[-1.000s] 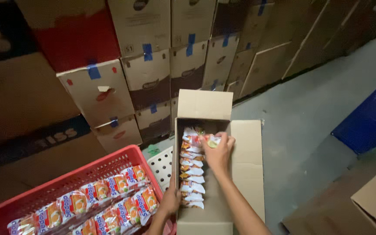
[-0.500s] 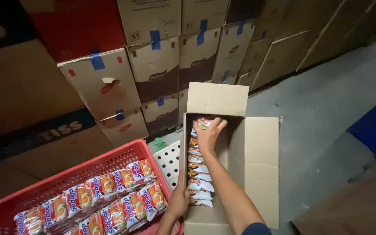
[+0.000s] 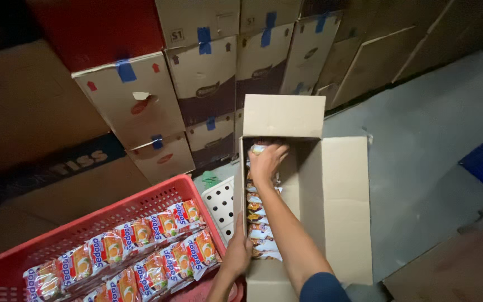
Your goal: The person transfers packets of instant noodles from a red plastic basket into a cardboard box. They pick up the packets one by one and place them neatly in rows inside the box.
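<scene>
Dim storeroom here, grey concrete floor running under everything and it's sitting pretty cluttered. Nearest the camera, a red plastic crate is holding two rows of orange-and-white noodle packets. Just right of it, the left hand is gripping the near left wall of an open cardboard box, fingers curled over the edge. Inside the box, a row of packets is standing along the left wall. Further in, the right hand is pressing down on the far end of that row, fingers bent and close together. Beyond that, taped cartons are leaning in stacks.
</scene>
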